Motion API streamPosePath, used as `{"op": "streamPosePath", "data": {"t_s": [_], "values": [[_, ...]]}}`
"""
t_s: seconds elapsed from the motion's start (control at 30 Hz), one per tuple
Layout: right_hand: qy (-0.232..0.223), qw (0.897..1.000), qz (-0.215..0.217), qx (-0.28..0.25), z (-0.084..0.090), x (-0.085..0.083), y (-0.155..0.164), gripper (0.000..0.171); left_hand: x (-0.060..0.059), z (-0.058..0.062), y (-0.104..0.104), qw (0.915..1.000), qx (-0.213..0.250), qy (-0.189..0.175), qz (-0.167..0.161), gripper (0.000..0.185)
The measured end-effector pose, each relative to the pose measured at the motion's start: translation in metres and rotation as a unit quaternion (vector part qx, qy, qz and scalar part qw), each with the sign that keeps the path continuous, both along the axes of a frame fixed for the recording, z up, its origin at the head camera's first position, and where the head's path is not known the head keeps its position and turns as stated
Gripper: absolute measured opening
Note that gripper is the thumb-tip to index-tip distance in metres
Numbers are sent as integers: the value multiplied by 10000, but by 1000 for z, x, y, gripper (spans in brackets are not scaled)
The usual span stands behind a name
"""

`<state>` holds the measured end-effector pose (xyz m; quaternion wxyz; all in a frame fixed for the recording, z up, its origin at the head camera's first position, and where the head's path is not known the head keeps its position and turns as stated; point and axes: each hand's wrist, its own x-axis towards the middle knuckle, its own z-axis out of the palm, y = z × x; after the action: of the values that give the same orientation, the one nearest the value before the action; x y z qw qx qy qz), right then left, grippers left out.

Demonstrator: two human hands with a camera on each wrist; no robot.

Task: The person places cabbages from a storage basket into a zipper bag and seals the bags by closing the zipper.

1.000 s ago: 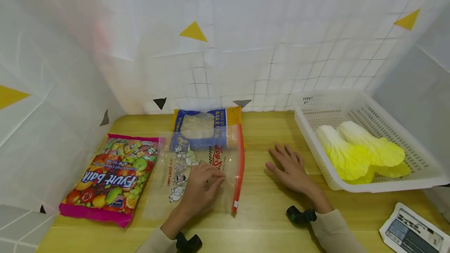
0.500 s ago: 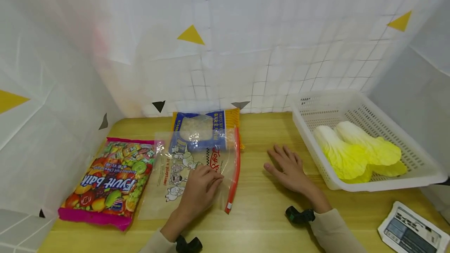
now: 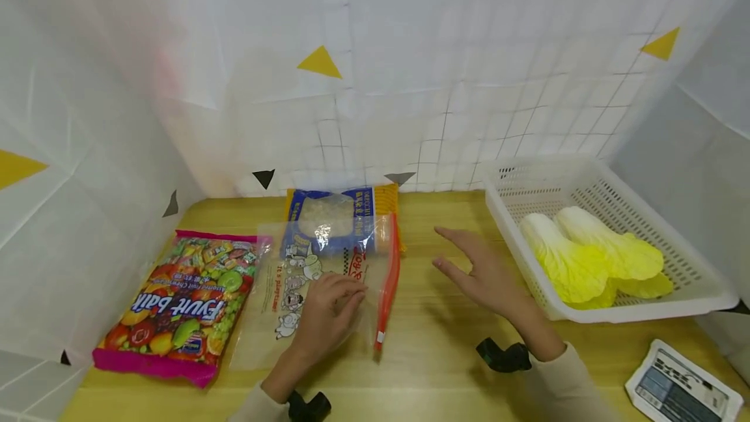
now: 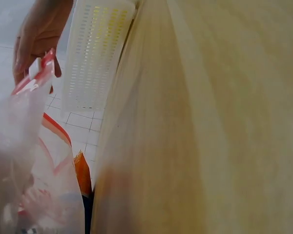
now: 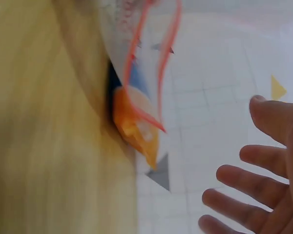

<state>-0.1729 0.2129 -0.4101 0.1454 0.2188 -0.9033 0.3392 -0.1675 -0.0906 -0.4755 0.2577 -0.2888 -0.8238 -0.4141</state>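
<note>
Left hand (image 3: 325, 312) pinching the clear printed zip bag with a red seal (image 3: 328, 285), lying mid-table. Right hand (image 3: 484, 272) at three o'clock of it, fingers spread, holding nothing, hovering above the wooden table (image 3: 433, 357). Blue-and-orange snack packet (image 3: 340, 217) inside at twelve o'clock.

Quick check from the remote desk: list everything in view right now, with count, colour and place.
Zip bag: 1, clear with red zipper, table centre, mouth lifted.
Blue pack: 1, blue and orange, behind the zip bag, partly under it.
Candy bag: 1, pink, table left.
Basket: 1, white, table right.
Cabbages: 2, yellow-white, in the basket.
Device: 1, white, near right corner.
Table: 1, light wood.
Left hand: on the zip bag, fingers curled into its film.
Right hand: open, raised beside the basket.
</note>
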Motion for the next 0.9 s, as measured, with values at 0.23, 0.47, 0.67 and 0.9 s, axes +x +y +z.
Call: {"op": "streamPosePath", "data": {"t_s": [0.23, 0.47, 0.67, 0.9], "values": [[1113, 9925, -430, 248, 28, -5, 32, 49, -3, -2, -1, 9994, 262, -197, -126, 13], [742, 9911, -947, 576, 59, 1, 83, 41, 0, -1, -1, 9991, 219, -340, -129, 10], [-83, 9900, -1298, 551, 74, -1, 131, 40, 0, 0, -1, 9993, 230, -277, -93, 11], [-807, 9795, -1674, 774, 67, -8, 168, 45, 0, -1, -1, 9994, 300, -192, -52, 12]]}}
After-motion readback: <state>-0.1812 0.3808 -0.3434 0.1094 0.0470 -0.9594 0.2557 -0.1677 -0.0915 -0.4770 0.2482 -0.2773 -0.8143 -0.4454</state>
